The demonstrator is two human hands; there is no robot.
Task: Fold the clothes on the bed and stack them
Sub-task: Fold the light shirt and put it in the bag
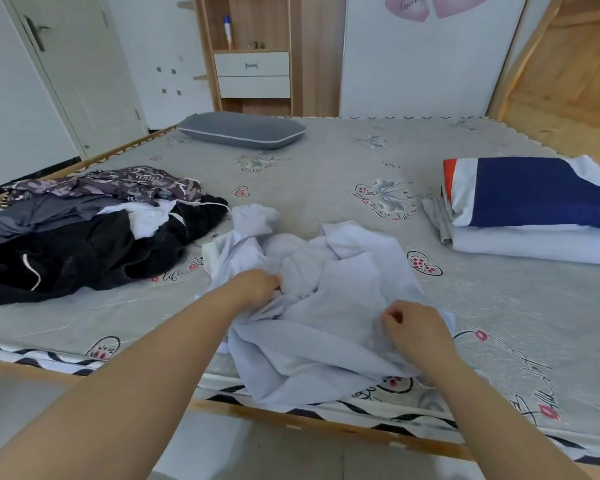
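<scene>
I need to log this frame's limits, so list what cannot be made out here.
All in the head view:
- White garment: crumpled, so its type and sleeves are unclear.
- Left hand: fingertips buried in the cloth.
- Right hand: pinches the fabric; the palm faces away.
- Dark clothes pile: pieces overlap and the frame's left edge cuts it; count unknown.
- Folded stack: cut by the right edge.

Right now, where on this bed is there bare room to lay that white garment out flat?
The widest bare stretch of the bed sheet runs between the grey pillow and the folded stack. A smaller patch lies right of the white garment, below that stack. The left side is crowded by the pile of dark clothes, almost touching the garment.
</scene>
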